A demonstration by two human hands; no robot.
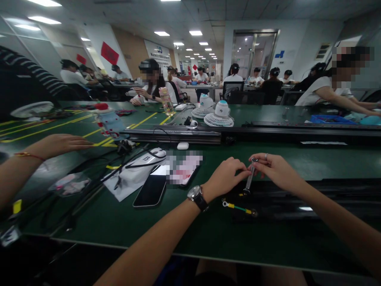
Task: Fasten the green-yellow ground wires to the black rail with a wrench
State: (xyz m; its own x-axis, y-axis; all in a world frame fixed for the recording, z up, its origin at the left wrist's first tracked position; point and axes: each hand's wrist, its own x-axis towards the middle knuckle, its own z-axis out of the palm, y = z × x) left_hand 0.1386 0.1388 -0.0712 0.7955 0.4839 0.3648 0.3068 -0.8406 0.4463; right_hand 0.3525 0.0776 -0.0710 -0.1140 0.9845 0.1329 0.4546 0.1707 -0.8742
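A small silver wrench (249, 179) hangs slanted over the green table, its lower end close to a black bar (336, 194). My right hand (275, 169), with a ring on one finger, pinches the wrench near its upper end. From the other side, my left hand (228, 176), a watch on its wrist, has its thumb and fingertips closed at the wrench's shaft. Just below lies a short green wire (239, 208) with yellow sleeves and a ring terminal at its left end; its right end is at the bar.
Left of my hands lie a black phone (150, 190), a pink-cased phone (186, 171), a white earbud case (182, 146) and cables. A co-worker's hand (64, 145) reaches in from the left. Long metal rails (178, 137) cross the table, with white fans (219, 115) behind.
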